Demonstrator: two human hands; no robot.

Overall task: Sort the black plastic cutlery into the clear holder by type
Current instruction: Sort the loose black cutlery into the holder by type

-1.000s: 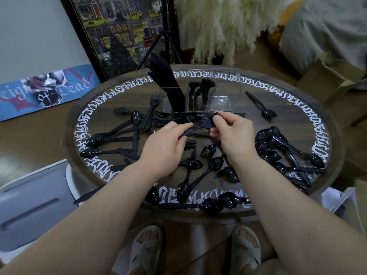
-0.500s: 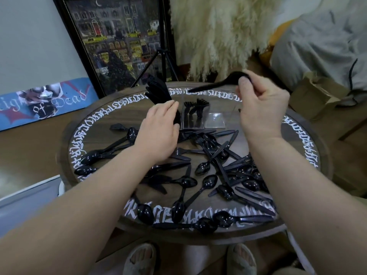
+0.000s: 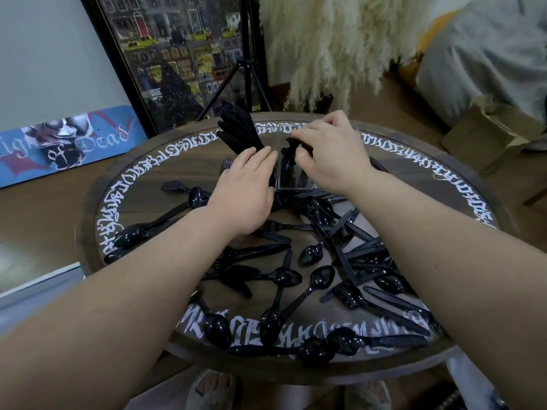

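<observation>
The clear holder (image 3: 293, 182) stands at the far middle of the round table (image 3: 438, 164). A bundle of black knives (image 3: 236, 130) sticks up from its left compartment. My right hand (image 3: 330, 156) hovers over the middle compartment with curled fingers pinching a black fork (image 3: 304, 148) among the forks (image 3: 288, 149) standing there. My left hand (image 3: 245, 190) lies with straight fingers against the holder's left front side and holds nothing. Several loose black spoons (image 3: 321, 279), knives (image 3: 393, 316) and forks (image 3: 228, 165) are scattered over the tabletop.
A framed city picture (image 3: 177, 54) and a tripod (image 3: 247, 84) stand behind the table. A blue skateboard deck (image 3: 65, 143) leans at left, pale pampas grass (image 3: 331, 39) rises behind, and a cardboard box (image 3: 488, 134) sits at right. My slippered feet (image 3: 213, 392) show below the near edge.
My right hand lifted a fork from the table, swung it up and back, and brought it down into the holder's middle compartment. My left hand moved forward to the holder's side.
</observation>
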